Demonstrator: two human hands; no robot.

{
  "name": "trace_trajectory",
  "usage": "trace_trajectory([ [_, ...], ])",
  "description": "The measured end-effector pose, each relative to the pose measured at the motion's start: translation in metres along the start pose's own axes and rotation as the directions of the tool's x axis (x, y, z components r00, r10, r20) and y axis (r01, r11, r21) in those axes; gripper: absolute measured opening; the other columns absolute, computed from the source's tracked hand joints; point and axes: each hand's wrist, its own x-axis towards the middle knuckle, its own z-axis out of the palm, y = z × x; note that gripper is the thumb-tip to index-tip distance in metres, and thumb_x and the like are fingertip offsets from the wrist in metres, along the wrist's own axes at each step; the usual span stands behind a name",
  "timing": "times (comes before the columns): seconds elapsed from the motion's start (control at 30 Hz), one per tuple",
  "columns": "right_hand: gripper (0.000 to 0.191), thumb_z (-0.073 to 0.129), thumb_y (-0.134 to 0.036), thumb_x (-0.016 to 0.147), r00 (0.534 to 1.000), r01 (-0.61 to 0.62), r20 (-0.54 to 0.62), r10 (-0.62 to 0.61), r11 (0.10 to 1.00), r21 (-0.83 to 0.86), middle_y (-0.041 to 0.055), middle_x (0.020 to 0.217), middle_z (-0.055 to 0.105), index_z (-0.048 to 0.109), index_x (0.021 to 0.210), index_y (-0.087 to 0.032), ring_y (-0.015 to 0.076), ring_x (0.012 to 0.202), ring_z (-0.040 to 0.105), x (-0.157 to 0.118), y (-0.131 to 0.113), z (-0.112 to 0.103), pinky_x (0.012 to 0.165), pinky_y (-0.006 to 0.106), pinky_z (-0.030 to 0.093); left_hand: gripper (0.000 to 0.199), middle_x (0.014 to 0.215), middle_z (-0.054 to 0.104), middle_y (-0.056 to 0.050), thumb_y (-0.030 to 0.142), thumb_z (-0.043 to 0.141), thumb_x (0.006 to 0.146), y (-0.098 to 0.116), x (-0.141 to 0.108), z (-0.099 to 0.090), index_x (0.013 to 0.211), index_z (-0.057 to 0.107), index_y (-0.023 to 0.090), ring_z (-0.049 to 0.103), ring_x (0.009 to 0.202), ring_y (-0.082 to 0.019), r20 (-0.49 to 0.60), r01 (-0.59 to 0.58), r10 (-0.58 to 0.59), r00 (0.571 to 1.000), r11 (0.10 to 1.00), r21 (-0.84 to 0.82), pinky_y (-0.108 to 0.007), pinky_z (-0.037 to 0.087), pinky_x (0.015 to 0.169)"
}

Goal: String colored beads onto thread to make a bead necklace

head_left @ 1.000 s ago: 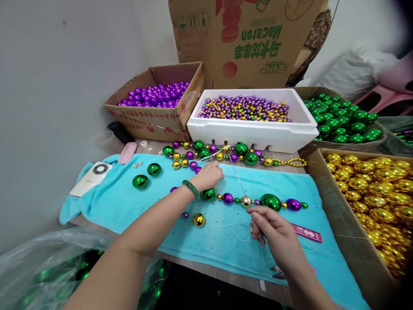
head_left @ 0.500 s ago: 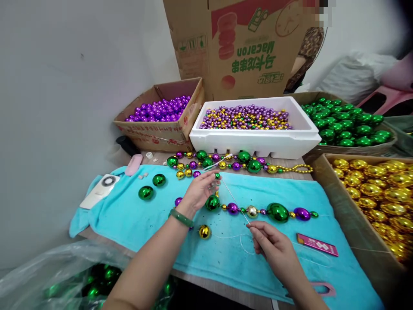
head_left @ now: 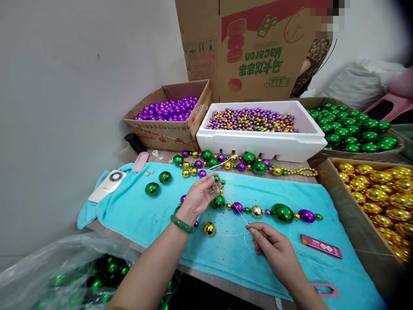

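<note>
My left hand (head_left: 203, 196), with a green bangle (head_left: 181, 224) at its wrist, pinches a small green bead (head_left: 217, 178) between thumb and fingertips. My right hand (head_left: 274, 243) is closed on the lower end of a thin, straight beading needle (head_left: 235, 205), which slants up to that bead. Whether its tip is inside the bead is too small to tell. Thin clear thread (head_left: 247, 243) loops on the towel near my right fingers. Behind the hands lies a strand of green, purple and gold beads (head_left: 282, 213). A loose gold bead (head_left: 209, 228) sits between my hands.
A blue towel (head_left: 129, 219) covers the table. Behind it stand a purple-bead box (head_left: 158, 131), a white foam box (head_left: 258, 144) and finished strands (head_left: 258, 167). At right are a gold-bead carton (head_left: 355, 215), a pink packet (head_left: 321, 246) and pink scissors handles (head_left: 327, 289).
The camera view has shifted slightly, so the table's things appear a little further right and lower. Both hands keep nearly the same pose, still holding the bead and the needle.
</note>
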Motion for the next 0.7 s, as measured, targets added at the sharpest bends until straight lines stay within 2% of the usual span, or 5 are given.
trace_trajectory([
  [0.13,0.04,0.068,-0.056,0.068,1.0,-0.012,0.004,0.012,1.0,-0.008,-0.0022,0.048,0.05,0.067,0.076,-0.016,0.013,0.045,0.047,-0.001,0.0,0.001,0.043,0.025,0.04,0.021,0.088,0.065,-0.005,0.019,0.067,0.076,0.001,-0.004,0.0,0.096,0.064,0.014,0.062,0.076,-0.01,-0.005,-0.014,0.014,1.0,1.0,0.011,-0.022,0.049,0.067],
  [0.3,0.04,0.068,-0.056,0.068,1.0,-0.01,0.013,0.011,1.0,-0.005,-0.0024,0.047,0.05,0.064,0.074,-0.017,0.0131,0.045,0.047,-0.001,0.002,0.004,0.044,0.025,0.04,0.04,0.081,0.059,0.001,0.016,0.075,0.065,-0.006,-0.017,0.009,0.102,0.061,0.018,0.058,0.072,-0.008,-0.006,-0.063,0.064,0.998,0.992,0.112,-0.023,0.046,0.068],
  [0.5,0.039,0.068,-0.055,0.069,0.999,-0.034,0.032,0.034,0.999,0.007,-0.0018,0.051,0.052,0.06,0.072,-0.017,0.0112,0.045,0.046,0.005,-0.006,0.01,0.043,0.023,0.038,0.027,0.071,0.057,0.0,0.023,0.079,0.059,-0.031,-0.037,0.027,0.078,0.063,0.013,0.051,0.066,-0.009,0.08,-0.027,0.0,0.997,0.94,0.341,-0.023,0.04,0.065],
  [0.7,0.041,0.071,-0.054,0.066,0.995,-0.084,0.064,0.08,0.994,0.07,0.0006,0.057,0.057,0.061,0.08,-0.017,0.0125,0.046,0.05,0.009,-0.014,0.011,0.038,0.021,0.033,0.022,0.072,0.058,0.0,0.024,0.077,0.062,-0.028,-0.045,0.029,0.075,0.062,0.015,0.051,0.069,-0.011,0.05,-0.149,0.142,0.989,0.878,0.456,-0.024,0.04,0.067],
])
